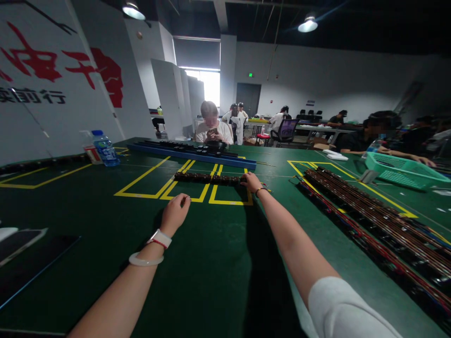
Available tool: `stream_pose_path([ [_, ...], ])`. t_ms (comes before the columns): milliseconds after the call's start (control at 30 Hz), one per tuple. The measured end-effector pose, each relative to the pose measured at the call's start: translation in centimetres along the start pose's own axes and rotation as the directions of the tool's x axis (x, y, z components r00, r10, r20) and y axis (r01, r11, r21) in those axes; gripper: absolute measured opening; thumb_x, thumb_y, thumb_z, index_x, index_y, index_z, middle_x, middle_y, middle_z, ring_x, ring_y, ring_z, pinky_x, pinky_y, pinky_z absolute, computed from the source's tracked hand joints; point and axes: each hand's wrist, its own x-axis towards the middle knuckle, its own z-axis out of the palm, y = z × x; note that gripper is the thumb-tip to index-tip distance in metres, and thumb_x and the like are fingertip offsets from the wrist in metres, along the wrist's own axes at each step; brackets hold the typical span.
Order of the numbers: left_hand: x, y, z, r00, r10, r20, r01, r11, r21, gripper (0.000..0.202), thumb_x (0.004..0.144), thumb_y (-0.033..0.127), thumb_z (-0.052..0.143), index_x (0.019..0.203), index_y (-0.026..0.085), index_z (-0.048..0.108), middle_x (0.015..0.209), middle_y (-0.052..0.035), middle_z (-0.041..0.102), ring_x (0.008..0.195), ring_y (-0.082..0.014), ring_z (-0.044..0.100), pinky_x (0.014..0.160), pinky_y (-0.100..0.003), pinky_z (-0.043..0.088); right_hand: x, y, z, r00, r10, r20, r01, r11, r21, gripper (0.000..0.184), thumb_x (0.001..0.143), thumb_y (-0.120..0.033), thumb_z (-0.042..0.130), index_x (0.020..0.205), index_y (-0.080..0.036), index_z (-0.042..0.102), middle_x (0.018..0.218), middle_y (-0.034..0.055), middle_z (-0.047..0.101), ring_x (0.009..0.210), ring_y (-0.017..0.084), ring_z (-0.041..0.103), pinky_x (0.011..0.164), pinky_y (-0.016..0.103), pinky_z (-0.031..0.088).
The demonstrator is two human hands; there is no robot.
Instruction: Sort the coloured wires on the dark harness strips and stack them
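My right hand (252, 181) reaches far out over the green table (211, 263) and grips the right end of a long dark strip of parts (207, 178) lying across the yellow floor-tape boxes. My left hand (175, 213) rests on the table nearer to me, fingers curled into a loose fist; I cannot make out anything in it. A white bangle and a watch band sit on the left wrist. A beaded bracelet circles the right wrist.
A blue rail with dark strips (192, 152) lies behind the strip. Many long dark strips with red and blue wires (373, 220) are stacked on the right. A teal basket (401, 171), a water bottle (104, 148) and seated people stand around the table edges.
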Motion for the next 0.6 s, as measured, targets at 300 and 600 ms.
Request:
stream_pose_path([
  [300,0.2,0.1,-0.2,0.995,-0.051,0.087,0.05,0.999,0.014,0.033,0.087,0.042,0.035,0.091,0.018,0.057,0.093,-0.0088,0.064,0.087,-0.0231,0.06,0.07,-0.031,0.046,-2.9,0.7,-0.5,0.993,0.062,-0.105,-0.067,0.997,-0.039,0.055,0.087,-0.042,0.054,0.134,-0.015,0.041,0.14,0.0152,0.038,0.126,0.026,0.033,0.101,0.039,0.028],
  [600,0.2,0.2,-0.1,0.988,-0.113,0.107,0.115,0.993,-0.008,0.032,0.084,0.041,0.039,0.093,0.018,0.059,0.092,-0.0087,0.065,0.08,-0.0239,0.061,0.062,-0.032,0.047,-16.6,16.4,-14.3,0.886,0.444,-0.137,-0.459,0.796,-0.395,0.039,0.082,-0.041,0.057,0.11,-0.015,0.059,0.111,0.0175,0.058,0.1,0.027,0.053,0.085,0.036,0.038],
])
